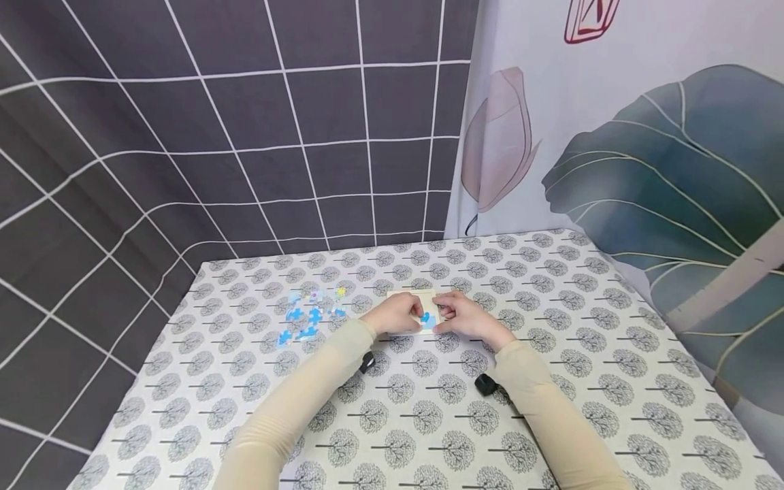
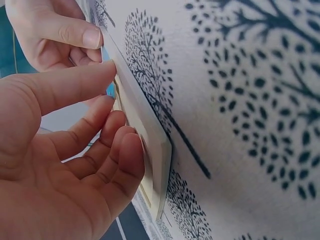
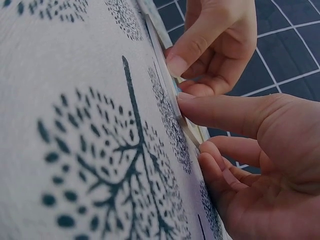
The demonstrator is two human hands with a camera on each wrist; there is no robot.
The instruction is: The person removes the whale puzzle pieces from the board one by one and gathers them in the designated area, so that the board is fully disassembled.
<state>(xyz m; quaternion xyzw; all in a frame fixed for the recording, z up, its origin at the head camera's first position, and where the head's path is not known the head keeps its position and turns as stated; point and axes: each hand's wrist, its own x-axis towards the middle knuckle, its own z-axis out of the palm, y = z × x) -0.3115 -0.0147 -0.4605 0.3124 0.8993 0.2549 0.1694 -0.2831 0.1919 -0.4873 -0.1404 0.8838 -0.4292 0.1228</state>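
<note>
A shallow, pale wooden puzzle tray (image 1: 407,293) lies on the table between both hands, with light blue pieces (image 1: 431,324) at its near right corner. My left hand (image 1: 395,314) reaches over the tray's left part. Its thumb and forefinger pinch a small blue puzzle piece (image 2: 111,90), mostly hidden by the fingertips in the left wrist view. At the tray's right end, my right hand (image 1: 464,318) grips the frame, thumb (image 3: 192,107) at the near edge and bent fingers (image 3: 212,150) along the side.
Several loose blue puzzle pieces (image 1: 315,316) lie scattered left of the tray, with a yellow one (image 1: 340,291) at their far side. A tree-print cloth (image 1: 422,408) covers the table. A dark gridded curtain (image 1: 331,170) hangs behind, and a floral one (image 1: 520,41) to the right.
</note>
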